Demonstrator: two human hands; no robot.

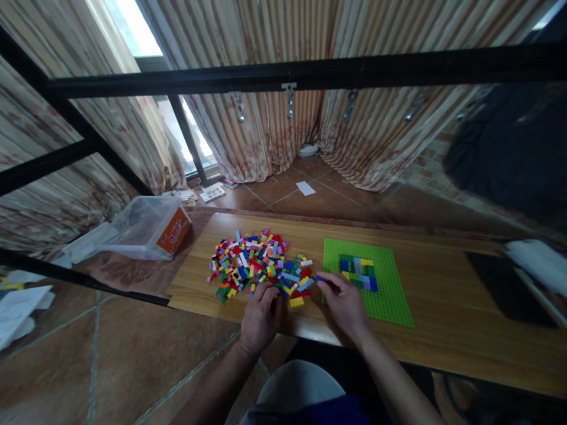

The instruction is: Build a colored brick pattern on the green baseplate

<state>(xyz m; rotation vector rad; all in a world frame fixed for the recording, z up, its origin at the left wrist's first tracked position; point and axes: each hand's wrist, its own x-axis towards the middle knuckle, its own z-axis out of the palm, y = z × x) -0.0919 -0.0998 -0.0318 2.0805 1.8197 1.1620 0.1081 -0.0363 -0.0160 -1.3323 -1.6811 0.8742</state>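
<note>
A heap of loose building bricks [254, 262] in many colours lies on the wooden table. My left hand [261, 319] is at the heap's near edge, its fingers curled down among the bricks; whatever they grip is hidden. Between the heap and a green baseplate [392, 301], my right hand [345, 304] pinches a small blue brick [319, 278] between thumb and fingertips. On the baseplate stands a squarish build [361, 273] of blue, green, yellow and light-blue bricks, beside my right fingers. One yellow brick [296, 301] lies at the front of the heap, between my hands.
A clear plastic box [148, 224] with an orange label stands left of the table [443, 295]. A black flat sheet [509, 289] and a white bundle [538, 260] lie at the right. Black metal bars [266, 77] cross in front of the curtains.
</note>
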